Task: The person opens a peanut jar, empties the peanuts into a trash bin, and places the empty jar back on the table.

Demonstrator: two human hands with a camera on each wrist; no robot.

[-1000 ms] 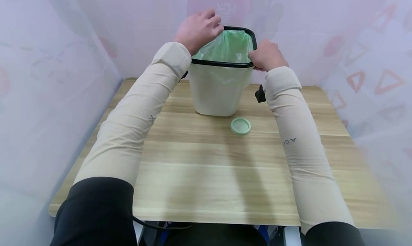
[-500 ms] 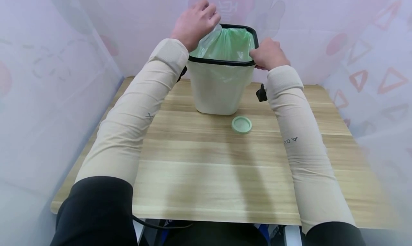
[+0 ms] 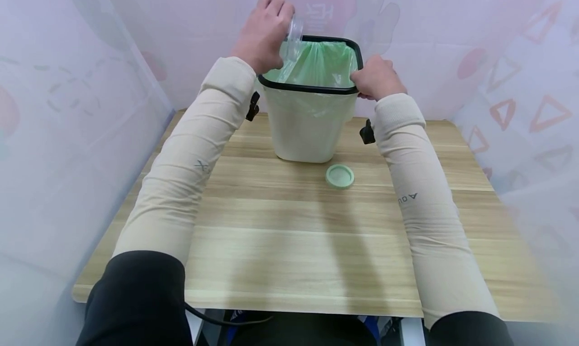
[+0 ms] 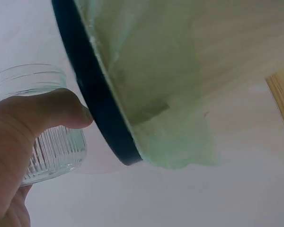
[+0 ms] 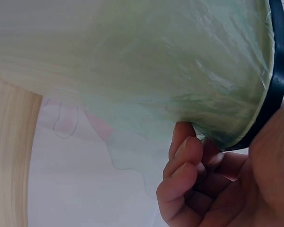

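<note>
My left hand [image 3: 264,34] grips a clear ribbed glass jar [image 4: 61,150] at the left side of a cream trash can [image 3: 305,127]. In the left wrist view the thumb lies across the jar just below its open mouth, right at the black rim [image 4: 97,94]. The jar shows only partly past my fingers in the head view. On the other side, my right hand [image 3: 377,78] holds the can's right rim, fingers curled under it against the overhanging bag [image 5: 180,90]. Green plastic liner [image 3: 324,64] fills the can's mouth.
A round pale green lid [image 3: 340,176] lies on the wooden table [image 3: 289,245], in front of the can. Patterned white sheets [image 3: 457,44] enclose the table at the back and sides. A black cable [image 3: 221,321] hangs at the front edge.
My left hand has shifted left and up and turned, bringing the glass jar into sight beside the rim. The right hand keeps its hold; the can stays in place.
</note>
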